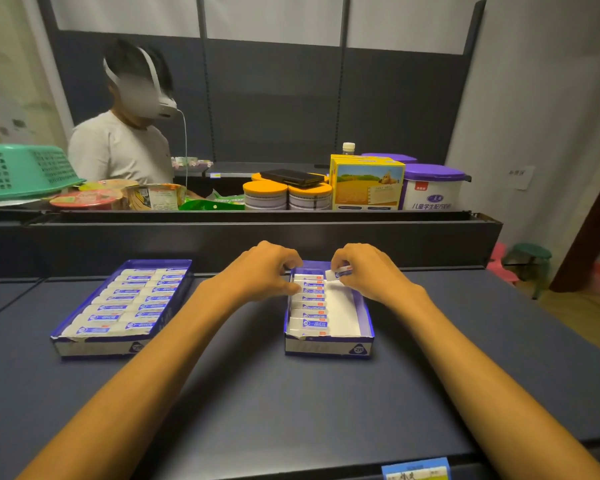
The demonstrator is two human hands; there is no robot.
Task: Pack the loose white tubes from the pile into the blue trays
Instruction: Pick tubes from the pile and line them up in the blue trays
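Note:
Two blue trays sit on the dark table. The left tray (94, 346) is filled with two rows of white tubes (125, 306). In the right tray (328, 348), the left column holds several white tubes (309, 308) and the right column shows bare white floor. My right hand (364, 271) pinches one white tube (340, 272) over the far right corner of this tray. My left hand (264, 271) rests on the tray's far left edge, fingers curled at the top tubes; whether it grips one I cannot tell. No loose pile is visible.
A raised dark ledge (243, 233) runs behind the trays, carrying cans, a yellow box (366, 183), purple-lidded tubs, cup noodles and a green basket (21, 171). A person in a headset (125, 147) stands behind it. A price label (416, 471) marks the table's near edge.

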